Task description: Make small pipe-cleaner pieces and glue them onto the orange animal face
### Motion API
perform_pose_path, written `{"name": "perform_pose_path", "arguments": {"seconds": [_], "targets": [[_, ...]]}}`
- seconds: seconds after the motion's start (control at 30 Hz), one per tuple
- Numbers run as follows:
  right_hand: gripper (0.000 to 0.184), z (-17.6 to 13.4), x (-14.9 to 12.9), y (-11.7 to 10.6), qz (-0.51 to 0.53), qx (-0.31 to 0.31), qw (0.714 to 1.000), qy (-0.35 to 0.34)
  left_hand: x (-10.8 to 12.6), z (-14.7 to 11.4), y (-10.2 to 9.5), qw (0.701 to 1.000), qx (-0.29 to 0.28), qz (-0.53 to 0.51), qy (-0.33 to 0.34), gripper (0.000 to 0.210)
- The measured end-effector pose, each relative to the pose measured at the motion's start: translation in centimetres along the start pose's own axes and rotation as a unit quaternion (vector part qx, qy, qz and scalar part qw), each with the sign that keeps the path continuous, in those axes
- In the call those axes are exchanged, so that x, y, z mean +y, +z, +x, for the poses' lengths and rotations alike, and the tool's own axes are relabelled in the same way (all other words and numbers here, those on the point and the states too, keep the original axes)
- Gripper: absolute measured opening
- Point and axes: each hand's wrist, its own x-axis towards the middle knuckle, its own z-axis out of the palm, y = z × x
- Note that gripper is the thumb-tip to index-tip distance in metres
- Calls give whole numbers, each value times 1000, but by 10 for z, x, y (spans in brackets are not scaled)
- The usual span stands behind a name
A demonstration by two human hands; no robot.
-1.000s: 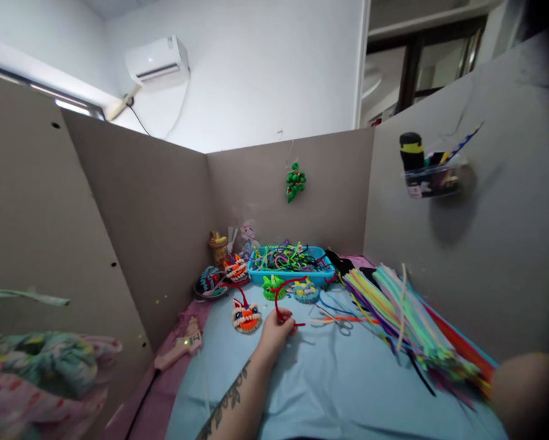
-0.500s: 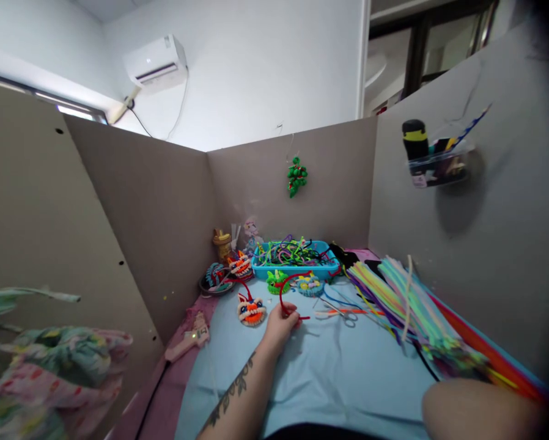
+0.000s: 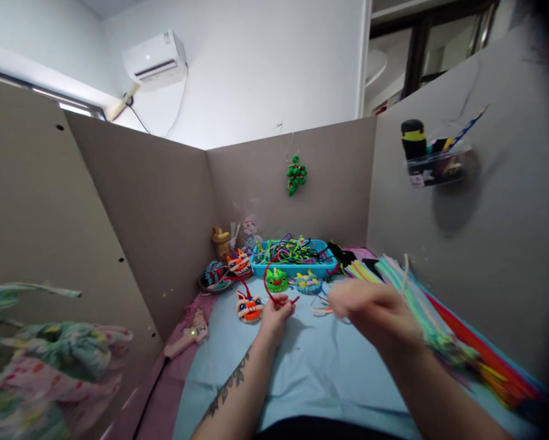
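- Grey partition panels (image 3: pixel 338 201) wall in the scene, a white wall (image 3: pixel 265 73) rising behind them and an air conditioner (image 3: pixel 155 58) mounted up at the upper left of the frame
- Down below, pale blue cloth (image 3: pixel 329 373) spreads across the lower middle, creased, with pink fabric (image 3: pixel 167 397) showing along its left side
- And at the centre of the frame, the left hand (image 3: pixel 274 315) has a red fuzzy stem (image 3: pixel 266 284) pinched between close-set fingers, one short end poking out to the right, the longer part arching up past the left edge of a green creature head (image 3: pixel 276 280)
- Over to the right of centre, the right hand (image 3: pixel 375 311) is a blur above the cloth, well apart from the left; its fingers look curled, but I cannot tell whether they hold anything
- Just left of the left hand sits an orange creature head (image 3: pixel 249 310), and up near the green one, a blue and yellow head (image 3: pixel 308 283)
- Right behind those, a bright blue tray (image 3: pixel 279 269) brims with tangled stems (image 3: pixel 293 250)
- Plenty of colour at the right, where a bundle of pastel stems (image 3: pixel 416 315) lies slanted, partly covered by the right hand and forearm
- Lower left now, a pink glue gun (image 3: pixel 189 339) lies on its side, a small light glowing
- High in the middle, a green ornament (image 3: pixel 296 176) hangs against the back panel
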Motion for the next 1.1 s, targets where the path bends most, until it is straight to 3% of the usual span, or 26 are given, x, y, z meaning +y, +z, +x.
{"name": "perform_pose_path", "arguments": {"seconds": [0.07,0.13,0.2,0.3,0.37,0.6,0.77,0.97,1.1], "targets": [[31,37,34,12,-25,-17,1000,-4,4,3,0,999,24,-44,5,45],[27,53,74,22,-50,-19,999,13,8,4,0,997,48,-61,-2,49],[33,50,108,29,-57,-30,997,49,11,3,1,997,49,-56,-12,50],[25,35,132,33,-22,-109,991,70,10,0,3,999,1,-24,-25,48],[18,30,133,33,-7,-120,991,64,8,-1,4,999,-24,-4,-33,47],[19,33,126,31,31,-64,994,80,4,-3,6,995,-59,54,-53,45],[18,33,123,30,57,-85,992,80,6,-6,8,994,-81,43,-66,46],[14,31,119,29,16,-129,989,66,7,-1,4,997,-28,-22,-71,46],[16,29,123,30,55,-139,984,92,8,1,2,993,-22,-59,-98,41]]}}
